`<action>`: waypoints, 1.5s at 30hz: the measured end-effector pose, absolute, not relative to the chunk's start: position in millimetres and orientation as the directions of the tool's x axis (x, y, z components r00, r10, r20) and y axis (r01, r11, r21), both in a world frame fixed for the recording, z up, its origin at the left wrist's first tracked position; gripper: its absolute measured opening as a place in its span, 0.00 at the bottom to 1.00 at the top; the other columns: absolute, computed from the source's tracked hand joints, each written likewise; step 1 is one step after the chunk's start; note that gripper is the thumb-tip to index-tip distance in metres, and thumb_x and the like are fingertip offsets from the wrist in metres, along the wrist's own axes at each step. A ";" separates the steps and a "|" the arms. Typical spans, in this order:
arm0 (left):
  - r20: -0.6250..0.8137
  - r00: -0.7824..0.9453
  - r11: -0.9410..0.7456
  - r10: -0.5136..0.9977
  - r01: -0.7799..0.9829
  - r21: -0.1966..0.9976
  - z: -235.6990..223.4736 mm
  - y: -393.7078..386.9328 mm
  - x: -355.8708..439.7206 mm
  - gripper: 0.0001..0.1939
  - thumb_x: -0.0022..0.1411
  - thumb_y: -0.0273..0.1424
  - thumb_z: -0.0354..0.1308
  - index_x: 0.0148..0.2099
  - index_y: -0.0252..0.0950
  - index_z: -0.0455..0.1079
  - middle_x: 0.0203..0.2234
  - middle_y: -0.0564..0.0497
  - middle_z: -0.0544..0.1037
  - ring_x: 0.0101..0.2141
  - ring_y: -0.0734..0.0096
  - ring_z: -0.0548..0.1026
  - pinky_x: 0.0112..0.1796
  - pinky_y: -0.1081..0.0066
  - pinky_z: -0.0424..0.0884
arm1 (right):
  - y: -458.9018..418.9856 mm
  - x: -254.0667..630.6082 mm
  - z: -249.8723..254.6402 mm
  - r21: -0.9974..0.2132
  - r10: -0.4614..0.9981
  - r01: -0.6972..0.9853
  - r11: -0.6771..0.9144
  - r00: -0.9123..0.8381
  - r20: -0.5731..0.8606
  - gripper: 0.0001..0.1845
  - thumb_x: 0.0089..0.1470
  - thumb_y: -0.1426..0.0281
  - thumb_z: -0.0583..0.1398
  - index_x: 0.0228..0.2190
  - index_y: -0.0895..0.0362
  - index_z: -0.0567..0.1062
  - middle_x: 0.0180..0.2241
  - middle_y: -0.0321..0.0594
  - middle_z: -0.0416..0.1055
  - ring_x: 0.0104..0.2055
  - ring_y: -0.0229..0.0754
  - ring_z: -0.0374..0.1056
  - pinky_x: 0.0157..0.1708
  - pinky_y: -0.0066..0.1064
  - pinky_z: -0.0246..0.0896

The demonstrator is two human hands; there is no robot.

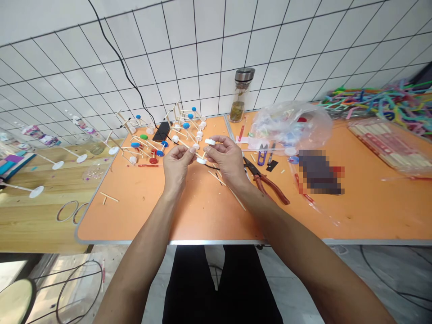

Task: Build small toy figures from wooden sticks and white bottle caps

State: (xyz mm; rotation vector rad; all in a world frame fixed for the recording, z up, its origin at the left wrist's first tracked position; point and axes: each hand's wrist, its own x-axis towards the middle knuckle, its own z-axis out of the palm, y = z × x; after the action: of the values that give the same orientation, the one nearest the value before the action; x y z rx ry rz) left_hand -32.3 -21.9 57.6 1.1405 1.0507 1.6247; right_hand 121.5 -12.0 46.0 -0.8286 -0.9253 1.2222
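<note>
In front of me a small frame of wooden sticks and white bottle caps (201,160) is held up above the orange table. My left hand (177,165) is closed, thumb and fingers pinching the frame from the left. From the right, my right hand (229,163) grips it with bent fingers, close to another white bottle cap (209,141). The fingers partly hide the sticks. Just behind my hands stand similar stick models with blue and white caps (186,126). Loose sticks (238,199) lie below my right hand.
Right of my hands lie red-handled pliers (275,188), blue thread snips (262,154) and a plastic bag of caps (290,126). A glass tea bottle (237,105) stands by the tiled wall. Packed sticks (388,146) lie far right. A wooden table (37,211) adjoins at left.
</note>
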 end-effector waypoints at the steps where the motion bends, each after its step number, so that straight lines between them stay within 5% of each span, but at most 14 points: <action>1: 0.230 -0.207 -0.268 0.951 -0.179 0.946 57.7 -21.9 -32.1 0.26 0.47 0.49 0.86 0.32 0.36 0.79 0.27 0.52 0.81 0.29 0.73 0.78 0.34 0.72 0.74 | -12.2 121.4 46.4 -0.903 0.987 -0.399 0.159 0.094 0.132 0.30 0.41 0.57 0.81 0.43 0.50 0.79 0.33 0.30 0.81 0.32 0.36 0.76 0.36 0.30 0.73; 45: 0.217 -0.223 -0.263 0.950 -0.202 0.943 59.3 -22.3 -30.3 0.26 0.44 0.48 0.86 0.31 0.36 0.79 0.25 0.52 0.81 0.28 0.74 0.78 0.33 0.73 0.73 | -11.0 121.4 45.1 -0.897 0.985 -0.407 0.170 0.098 0.142 0.31 0.39 0.57 0.82 0.43 0.51 0.79 0.32 0.30 0.81 0.31 0.37 0.76 0.35 0.31 0.73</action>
State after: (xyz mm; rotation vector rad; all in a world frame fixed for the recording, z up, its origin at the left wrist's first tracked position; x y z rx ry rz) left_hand -30.3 -22.3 59.3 1.1046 1.0473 1.6383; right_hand 121.4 -11.0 45.1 -0.8118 -0.9193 1.2182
